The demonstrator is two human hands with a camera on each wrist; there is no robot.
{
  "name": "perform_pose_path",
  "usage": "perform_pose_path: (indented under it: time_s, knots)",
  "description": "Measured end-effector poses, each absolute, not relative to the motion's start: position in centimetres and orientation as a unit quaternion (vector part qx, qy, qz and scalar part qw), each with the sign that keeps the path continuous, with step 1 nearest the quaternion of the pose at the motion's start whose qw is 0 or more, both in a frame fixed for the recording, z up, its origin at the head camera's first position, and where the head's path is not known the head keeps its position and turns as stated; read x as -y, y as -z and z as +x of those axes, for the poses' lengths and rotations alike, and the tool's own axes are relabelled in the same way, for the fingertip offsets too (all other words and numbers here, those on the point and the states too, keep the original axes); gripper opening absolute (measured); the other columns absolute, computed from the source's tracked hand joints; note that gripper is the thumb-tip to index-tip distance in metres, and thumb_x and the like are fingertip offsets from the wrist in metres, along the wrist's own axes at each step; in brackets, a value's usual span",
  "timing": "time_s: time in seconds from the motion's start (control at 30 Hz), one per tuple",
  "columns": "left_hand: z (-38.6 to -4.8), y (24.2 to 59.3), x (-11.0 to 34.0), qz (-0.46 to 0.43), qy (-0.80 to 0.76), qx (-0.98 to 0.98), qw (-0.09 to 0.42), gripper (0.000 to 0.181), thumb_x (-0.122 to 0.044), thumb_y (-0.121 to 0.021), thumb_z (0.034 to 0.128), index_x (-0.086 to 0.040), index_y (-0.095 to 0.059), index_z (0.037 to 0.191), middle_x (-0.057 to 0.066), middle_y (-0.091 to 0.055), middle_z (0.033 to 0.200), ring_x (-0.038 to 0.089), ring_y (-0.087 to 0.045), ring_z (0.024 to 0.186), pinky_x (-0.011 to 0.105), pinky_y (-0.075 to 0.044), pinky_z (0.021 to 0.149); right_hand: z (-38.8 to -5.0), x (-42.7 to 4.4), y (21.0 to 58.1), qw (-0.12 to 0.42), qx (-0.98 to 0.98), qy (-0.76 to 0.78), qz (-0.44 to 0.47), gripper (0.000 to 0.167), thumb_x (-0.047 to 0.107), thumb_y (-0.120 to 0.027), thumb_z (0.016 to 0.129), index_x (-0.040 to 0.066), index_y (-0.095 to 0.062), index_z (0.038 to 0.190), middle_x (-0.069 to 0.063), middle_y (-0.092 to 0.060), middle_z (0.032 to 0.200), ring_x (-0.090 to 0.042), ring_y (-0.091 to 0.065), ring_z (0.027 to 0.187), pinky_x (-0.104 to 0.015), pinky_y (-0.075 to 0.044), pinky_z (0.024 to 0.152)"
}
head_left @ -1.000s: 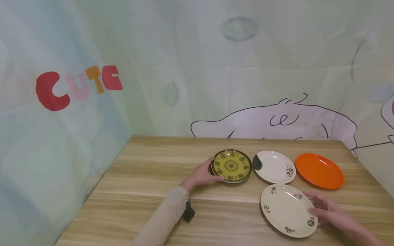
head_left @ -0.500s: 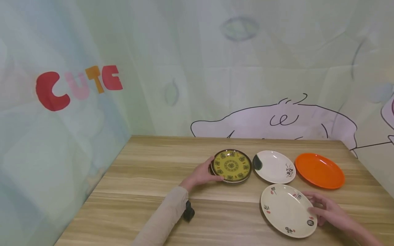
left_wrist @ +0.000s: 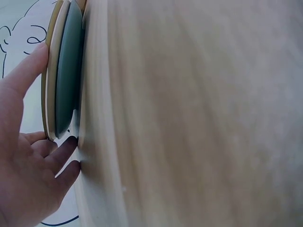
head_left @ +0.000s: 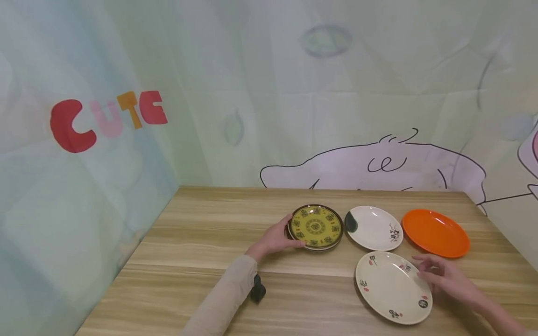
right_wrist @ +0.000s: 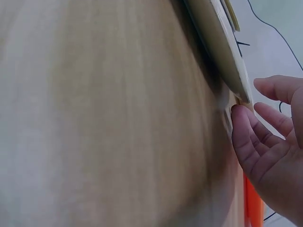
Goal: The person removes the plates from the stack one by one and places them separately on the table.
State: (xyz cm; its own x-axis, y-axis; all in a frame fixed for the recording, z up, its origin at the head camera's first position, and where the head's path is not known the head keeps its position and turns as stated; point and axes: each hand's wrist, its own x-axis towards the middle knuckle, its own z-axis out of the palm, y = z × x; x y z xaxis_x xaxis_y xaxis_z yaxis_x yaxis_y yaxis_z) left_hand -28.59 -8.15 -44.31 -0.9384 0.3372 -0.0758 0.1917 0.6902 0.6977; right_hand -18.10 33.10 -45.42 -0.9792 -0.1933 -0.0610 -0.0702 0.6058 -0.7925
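Note:
Thumb and fingers of my left hand span the left rim of a stack topped by a yellow-green plate with a dark edge. In the left wrist view the stacked plates stand edge-on, cream and green ones among them, with the left hand around their side. Beside the right rim of a cream plate with small red and black drawings is my right hand. The right wrist view shows the right hand with fingers apart, just off the edge of this plate.
Behind the cream plate lie a white plate with a dark green patch and an orange plate. A small dark object is beside the left sleeve. A printed cloth hangs behind the wooden table.
My right hand has let go of the cream plate's rim and shifted slightly up and away from it. The left hand and the plates stay in place.

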Motion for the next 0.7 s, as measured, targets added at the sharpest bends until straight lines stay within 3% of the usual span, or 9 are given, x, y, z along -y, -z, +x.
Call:
perform_pose_path:
  time_s: [0.13, 0.43, 0.7]
  knots:
    - [-28.6, 44.2, 8.2, 0.149, -0.359, -0.916, 0.099, 0.103, -0.048, -0.075, 0.0671, -0.007, -0.019, 0.144, 0.016, -0.031, 0.144, 0.031, -0.032, 0.130, 0.046, -0.027, 0.106, -18.9, -32.9, 45.1, 0.062, -0.899, 0.426, -0.083, 0.046, 0.014, -0.061, 0.086, -0.010, -0.046, 0.122, -0.010, -0.056, 0.092, -0.008, -0.054, 0.071, -0.026, -0.050, 0.053]
    - [-28.7, 44.4, 8.2, 0.145, -0.365, -0.914, 0.099, 0.103, -0.048, -0.075, 0.0667, -0.009, -0.020, 0.145, 0.016, -0.030, 0.144, 0.031, -0.031, 0.130, 0.045, -0.026, 0.106, -21.1, -30.9, 43.2, 0.009, -0.922, 0.369, -0.116, 0.038, 0.011, -0.062, 0.083, -0.003, -0.055, 0.117, -0.003, -0.058, 0.085, -0.006, -0.053, 0.070, -0.020, -0.046, 0.057]
    - [-28.7, 44.3, 8.2, 0.146, -0.369, -0.913, 0.098, 0.103, -0.048, -0.075, 0.0668, -0.008, -0.020, 0.144, 0.016, -0.030, 0.144, 0.032, -0.031, 0.130, 0.046, -0.026, 0.106, -23.6, -27.6, 42.1, 0.042, -0.911, 0.387, -0.133, 0.044, 0.022, -0.064, 0.084, 0.000, -0.053, 0.121, -0.005, -0.059, 0.090, -0.016, -0.057, 0.078, -0.023, -0.051, 0.061]
